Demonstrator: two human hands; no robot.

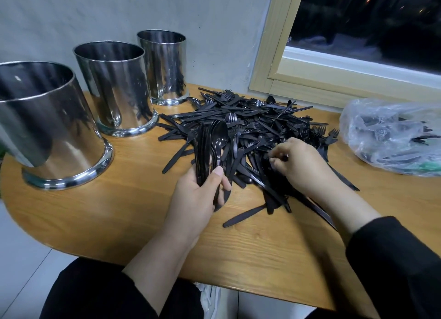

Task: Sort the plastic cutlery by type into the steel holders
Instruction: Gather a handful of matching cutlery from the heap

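A heap of black plastic forks, knives and spoons (257, 120) covers the middle of the wooden table (119, 211). My left hand (198, 197) grips a bunch of black spoons (212, 149), bowls pointing away from me, at the heap's near left edge. My right hand (300, 163) rests on the heap's right side, its fingertips pinched on a black piece there. Three shiny steel holders stand in a row on the left: the near one (50, 128), the middle one (114, 89) and the far one (164, 66).
A clear plastic bag (391, 137) with more black cutlery lies at the table's right end. A wall and a window frame (267, 63) close off the far side. The table's rounded edge ends at the left over a tiled floor.
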